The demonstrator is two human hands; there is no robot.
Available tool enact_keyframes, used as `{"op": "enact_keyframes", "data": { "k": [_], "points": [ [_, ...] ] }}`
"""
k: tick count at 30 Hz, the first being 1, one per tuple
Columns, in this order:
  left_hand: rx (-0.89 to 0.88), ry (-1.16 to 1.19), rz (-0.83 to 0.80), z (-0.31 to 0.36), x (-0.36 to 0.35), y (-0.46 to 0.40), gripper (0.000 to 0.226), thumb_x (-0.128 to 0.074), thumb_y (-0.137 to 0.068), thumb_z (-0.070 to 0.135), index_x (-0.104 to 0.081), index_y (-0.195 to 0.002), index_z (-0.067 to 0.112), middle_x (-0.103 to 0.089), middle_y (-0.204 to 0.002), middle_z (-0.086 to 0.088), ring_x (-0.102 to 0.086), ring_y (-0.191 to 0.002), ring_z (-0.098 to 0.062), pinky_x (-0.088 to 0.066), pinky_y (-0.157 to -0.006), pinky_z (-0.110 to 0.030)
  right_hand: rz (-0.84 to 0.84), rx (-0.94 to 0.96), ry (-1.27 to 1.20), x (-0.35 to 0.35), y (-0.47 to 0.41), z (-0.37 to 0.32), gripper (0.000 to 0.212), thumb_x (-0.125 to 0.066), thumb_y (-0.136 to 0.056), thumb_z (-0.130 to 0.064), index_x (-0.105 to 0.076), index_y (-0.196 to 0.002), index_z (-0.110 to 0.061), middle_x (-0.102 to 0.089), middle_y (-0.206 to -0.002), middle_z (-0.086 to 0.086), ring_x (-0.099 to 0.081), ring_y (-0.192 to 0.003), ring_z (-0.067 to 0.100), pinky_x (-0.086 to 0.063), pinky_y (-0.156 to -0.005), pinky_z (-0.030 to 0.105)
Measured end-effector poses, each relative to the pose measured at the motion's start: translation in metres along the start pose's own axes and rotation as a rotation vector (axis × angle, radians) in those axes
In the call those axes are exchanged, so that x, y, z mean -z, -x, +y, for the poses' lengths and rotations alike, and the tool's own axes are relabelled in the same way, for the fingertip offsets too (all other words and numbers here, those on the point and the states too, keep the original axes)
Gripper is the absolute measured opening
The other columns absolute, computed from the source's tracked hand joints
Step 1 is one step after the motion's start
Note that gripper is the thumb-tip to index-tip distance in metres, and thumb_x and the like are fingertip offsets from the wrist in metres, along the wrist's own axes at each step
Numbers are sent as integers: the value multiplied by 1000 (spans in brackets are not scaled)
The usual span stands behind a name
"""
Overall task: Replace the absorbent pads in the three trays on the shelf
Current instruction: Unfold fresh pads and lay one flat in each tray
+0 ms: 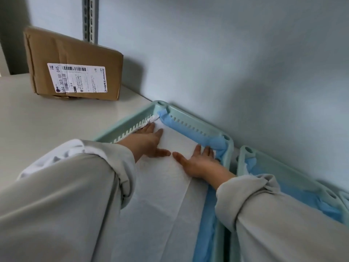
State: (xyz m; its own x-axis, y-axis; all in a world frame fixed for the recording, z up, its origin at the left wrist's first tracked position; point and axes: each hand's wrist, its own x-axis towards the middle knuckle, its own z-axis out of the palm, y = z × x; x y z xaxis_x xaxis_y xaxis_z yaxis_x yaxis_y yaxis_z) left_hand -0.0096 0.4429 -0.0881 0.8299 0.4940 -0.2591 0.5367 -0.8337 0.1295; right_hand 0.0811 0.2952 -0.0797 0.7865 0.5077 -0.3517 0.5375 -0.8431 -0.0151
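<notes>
Both hands lie flat with fingers spread, holding nothing: the left hand [146, 141] and right hand [197, 162] press a white pad [170, 186] down inside the nearest tray [130, 122] on the shelf [47, 125]. By my reading, the step is smoothing this fresh pad; its blue edge [181, 124] rides up the far wall. Next, tuck the corners, then move to the second tray [243, 159] just beside it on the right.
</notes>
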Motion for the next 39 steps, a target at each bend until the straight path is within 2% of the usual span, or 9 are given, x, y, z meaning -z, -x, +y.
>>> {"op": "enact_keyframes", "data": {
  "k": [5, 9, 17, 20, 23, 27, 32, 36, 39],
  "points": [
    [29, -16, -1, 2, -1, 8, 88, -28, -89, 68, 11, -151, 21, 20, -158, -8, 14, -147, -24, 4, -119, -40, -46, 16, 52, 13, 11, -6, 98, -26, -87, -74, 15, -151, -12, 19, -157, 17, 7, -146, 36, -4, -118, 48],
    [59, -2, -26, 22, 4, 29, 72, -27, -97, 54, 8, -152, 23, 18, -158, -9, 12, -147, -31, -1, -119, -52, -165, 235, 179, 5, 59, -19, 80, -33, -98, -52, 15, -151, -16, 18, -158, 12, 4, -148, 32, -7, -120, 48],
    [58, -70, -202, 22, -13, 104, 92, -40, -81, 74, 14, -147, 40, 25, -156, 0, 16, -144, -37, -7, -110, -69, -198, 174, 377, 2, 108, -5, 88, -28, -90, -68, 3, -152, -14, 2, -160, 12, -6, -148, 29, -6, -118, 48],
    [128, -122, -230, 30, 3, 128, 99, -46, -82, 70, 11, -150, 27, 15, -158, -13, -1, -145, -40, -15, -117, -54, -223, 259, 393, 22, 137, -8, 81, -40, -90, -64, -23, -150, -12, -27, -156, 10, -28, -141, 29, -21, -116, 45],
    [13, -218, -325, 60, 17, 168, 103, -49, -84, 66, 13, -151, 18, 3, -159, -17, -15, -145, -34, -17, -116, -42, -315, 313, 361, 22, 173, 6, 89, -52, -85, -63, -18, -152, -16, -26, -156, 6, -26, -143, 27, -20, -116, 43],
    [-73, -283, -390, 69, -8, 201, 119, -65, -74, 62, 22, -148, 26, 18, -157, -15, 1, -145, -41, -10, -117, -49, -245, 297, 558, -3, 193, 12, 75, -60, -86, -46, -26, -147, -19, -38, -147, 7, -30, -138, 28, -19, -114, 50],
    [-125, -261, -346, 72, -15, 215, 102, -66, -78, 54, -2, -152, 24, 3, -158, -14, -7, -145, -40, -18, -118, -48, -103, 402, 372, 5, 219, -8, 54, -66, -86, -39, -45, -132, -19, -56, -126, 5, -51, -119, 26, -35, -101, 45],
    [-155, -213, -408, 80, -26, 226, 90, -58, -88, 43, 4, -152, 25, 16, -158, -8, 2, -146, -39, -12, -119, -50, -245, 446, 236, -1, 232, 0, 40, -61, -90, -22, -54, -127, -8, -59, -120, 12, -55, -105, 27, -42, -93, 36],
    [-168, -108, -374, 81, -15, 229, 74, -55, -92, 34, -13, -152, 21, -12, -158, -8, -20, -144, -31, -21, -117, -42, -151, 407, -31, 1, 232, 17, 32, -59, -91, -25, -62, -119, -9, -65, -113, 8, -59, -97, 23, -47, -89, 33]
  ]
}}
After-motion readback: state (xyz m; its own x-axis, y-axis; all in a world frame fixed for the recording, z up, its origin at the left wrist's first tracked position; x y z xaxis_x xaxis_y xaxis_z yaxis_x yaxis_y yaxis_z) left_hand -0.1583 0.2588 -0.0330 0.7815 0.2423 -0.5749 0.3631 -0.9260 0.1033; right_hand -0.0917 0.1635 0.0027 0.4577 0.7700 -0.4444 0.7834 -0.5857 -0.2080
